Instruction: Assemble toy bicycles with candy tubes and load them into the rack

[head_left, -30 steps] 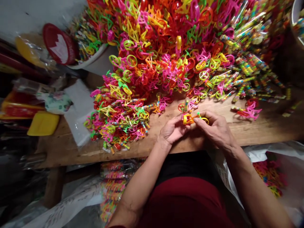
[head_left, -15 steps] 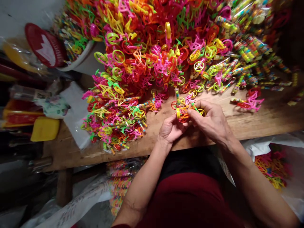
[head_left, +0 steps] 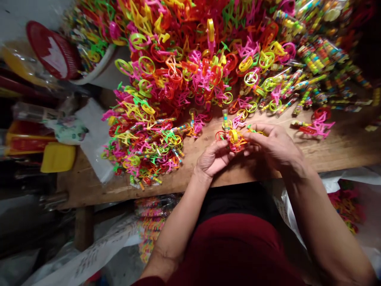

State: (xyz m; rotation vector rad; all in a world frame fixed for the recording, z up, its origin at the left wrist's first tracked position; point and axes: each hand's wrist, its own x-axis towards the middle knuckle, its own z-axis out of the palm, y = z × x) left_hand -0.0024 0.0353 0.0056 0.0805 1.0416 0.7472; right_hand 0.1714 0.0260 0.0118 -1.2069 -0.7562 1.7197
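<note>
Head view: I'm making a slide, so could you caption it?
Left hand and right hand holding colourful plastic pieces over a wooden table.

Plain yellow square container (head_left: pixel 58 157).

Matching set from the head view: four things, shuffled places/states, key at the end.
Column 1
1. Red basket
2. Yellow square piece
3. Isolated pink toy piece
4. Left hand

Column 2
A. On bare wood, to the right of both hands
B. Gripping small plastic parts together with the right hand
C. Tilted, beside the white tub
D. By the left end of the wooden bench

Pairs: 1-C, 2-D, 3-A, 4-B
</note>
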